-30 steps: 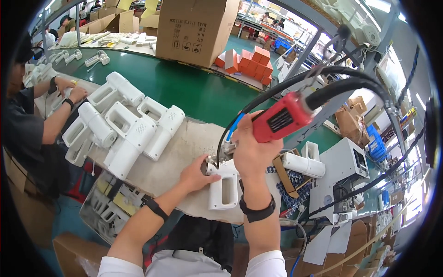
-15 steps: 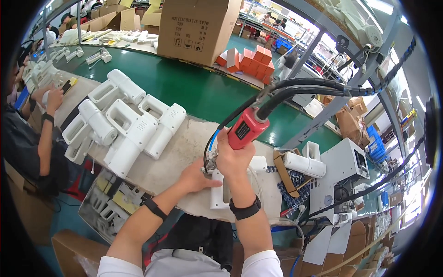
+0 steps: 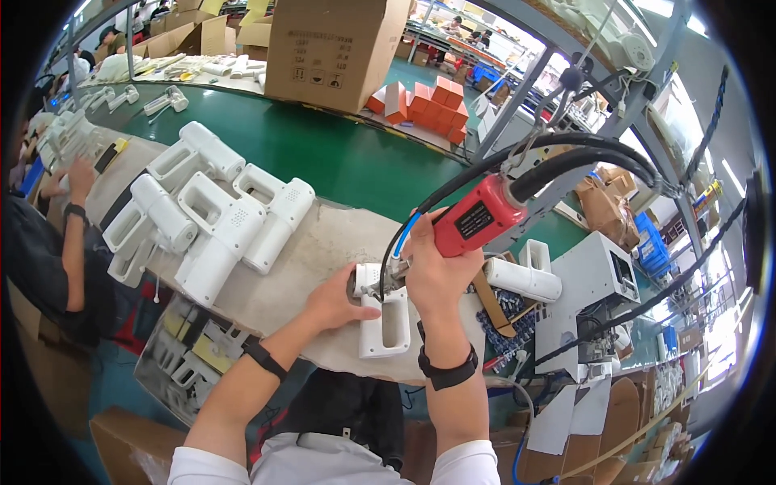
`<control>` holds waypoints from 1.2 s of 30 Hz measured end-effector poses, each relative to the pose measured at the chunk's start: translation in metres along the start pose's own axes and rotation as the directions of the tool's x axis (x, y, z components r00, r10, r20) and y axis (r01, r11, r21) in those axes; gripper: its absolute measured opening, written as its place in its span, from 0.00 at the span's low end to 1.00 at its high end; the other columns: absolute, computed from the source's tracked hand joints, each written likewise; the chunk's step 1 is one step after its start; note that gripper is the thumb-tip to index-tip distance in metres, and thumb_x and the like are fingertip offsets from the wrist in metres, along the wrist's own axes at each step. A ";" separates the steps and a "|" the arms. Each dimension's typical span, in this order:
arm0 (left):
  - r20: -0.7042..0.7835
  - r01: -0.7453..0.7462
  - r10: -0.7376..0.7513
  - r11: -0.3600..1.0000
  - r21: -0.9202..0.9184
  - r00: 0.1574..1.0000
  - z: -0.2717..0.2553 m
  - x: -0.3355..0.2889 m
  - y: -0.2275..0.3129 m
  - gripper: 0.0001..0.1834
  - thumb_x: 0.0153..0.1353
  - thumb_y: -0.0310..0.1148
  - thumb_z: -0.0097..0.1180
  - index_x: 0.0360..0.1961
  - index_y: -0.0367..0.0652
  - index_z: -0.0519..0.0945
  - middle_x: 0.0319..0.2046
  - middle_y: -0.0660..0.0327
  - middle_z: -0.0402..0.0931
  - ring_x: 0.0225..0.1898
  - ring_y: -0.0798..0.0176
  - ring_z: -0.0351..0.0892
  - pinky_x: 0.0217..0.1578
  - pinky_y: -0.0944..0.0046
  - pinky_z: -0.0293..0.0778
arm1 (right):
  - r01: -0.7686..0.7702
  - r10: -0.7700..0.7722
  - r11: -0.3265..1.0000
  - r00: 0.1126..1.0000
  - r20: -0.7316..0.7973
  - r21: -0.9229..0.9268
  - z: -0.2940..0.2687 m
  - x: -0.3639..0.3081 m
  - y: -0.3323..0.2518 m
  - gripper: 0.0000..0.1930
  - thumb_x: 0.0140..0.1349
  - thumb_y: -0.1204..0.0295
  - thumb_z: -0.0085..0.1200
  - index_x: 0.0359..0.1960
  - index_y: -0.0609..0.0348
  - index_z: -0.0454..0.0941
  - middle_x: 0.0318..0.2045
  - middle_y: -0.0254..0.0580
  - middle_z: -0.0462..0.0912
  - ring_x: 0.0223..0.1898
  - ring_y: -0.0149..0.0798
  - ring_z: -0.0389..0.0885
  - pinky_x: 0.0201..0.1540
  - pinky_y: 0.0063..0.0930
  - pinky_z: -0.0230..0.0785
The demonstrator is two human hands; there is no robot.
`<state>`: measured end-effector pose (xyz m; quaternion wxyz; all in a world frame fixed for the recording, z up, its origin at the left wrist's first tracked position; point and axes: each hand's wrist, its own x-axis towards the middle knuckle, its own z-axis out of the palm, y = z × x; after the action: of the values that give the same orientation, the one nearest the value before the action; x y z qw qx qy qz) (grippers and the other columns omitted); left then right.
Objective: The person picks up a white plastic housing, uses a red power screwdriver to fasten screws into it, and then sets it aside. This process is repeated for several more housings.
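My right hand (image 3: 439,279) is wrapped round a red electric screwdriver (image 3: 478,217) with thick black cables and a blue hose. The tool leans to the right, its metal tip end down at a white plastic housing (image 3: 373,338) with a long handle opening. My left hand (image 3: 335,301) grips the housing's left side, thumb across it, holding it on the worktable (image 3: 307,242). The exact contact of the tip is hidden behind the fittings and my fingers. Several similar white housings (image 3: 217,234) lie grouped to the left.
Another white housing (image 3: 525,279) lies right, beside a cardboard strip (image 3: 495,305) and a heap of small dark parts (image 3: 509,335). A white machine (image 3: 578,303) stands further right. Beyond runs a green conveyor belt (image 3: 323,153) with a big carton (image 3: 331,56). A co-worker's arm (image 3: 74,242) is at far left.
The screwdriver has tilted over to the right, and my right hand has moved slightly right with it. More of the housing's top shows now. My left hand still holds the housing.
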<state>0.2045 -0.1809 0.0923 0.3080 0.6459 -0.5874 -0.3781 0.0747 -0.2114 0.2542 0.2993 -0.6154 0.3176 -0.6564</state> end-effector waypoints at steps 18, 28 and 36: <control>-0.397 -0.130 0.179 0.981 0.146 0.900 0.030 0.033 0.001 0.56 0.44 0.48 0.70 0.70 0.40 0.53 0.65 0.47 0.59 0.64 0.46 0.63 0.60 0.44 0.63 | 0.114 -0.114 0.993 0.985 -0.131 -0.012 -0.042 0.007 -0.021 0.06 0.64 0.76 0.58 0.35 0.64 0.73 0.21 0.35 0.76 0.18 0.26 0.73 0.23 0.19 0.65; -0.381 -0.034 0.100 0.984 0.176 0.919 0.030 0.035 0.002 0.51 0.46 0.51 0.68 0.69 0.44 0.58 0.63 0.49 0.59 0.64 0.47 0.62 0.59 0.42 0.62 | -0.015 0.019 0.999 0.992 -0.126 0.030 -0.048 -0.007 0.013 0.07 0.62 0.75 0.61 0.34 0.63 0.74 0.20 0.32 0.75 0.20 0.25 0.73 0.23 0.20 0.66; -0.376 -0.066 0.127 0.983 0.172 0.918 0.028 0.036 0.005 0.50 0.46 0.51 0.68 0.68 0.45 0.60 0.62 0.50 0.60 0.63 0.48 0.63 0.59 0.44 0.62 | -0.103 0.098 0.992 0.993 -0.067 -0.077 -0.040 -0.020 0.038 0.08 0.62 0.73 0.62 0.34 0.62 0.75 0.22 0.31 0.77 0.21 0.24 0.73 0.24 0.18 0.64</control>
<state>0.1791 -0.2158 0.0772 0.3843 0.6998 -0.5743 -0.1808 0.0361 -0.2175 0.2099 0.2968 -0.5893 0.3837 -0.6460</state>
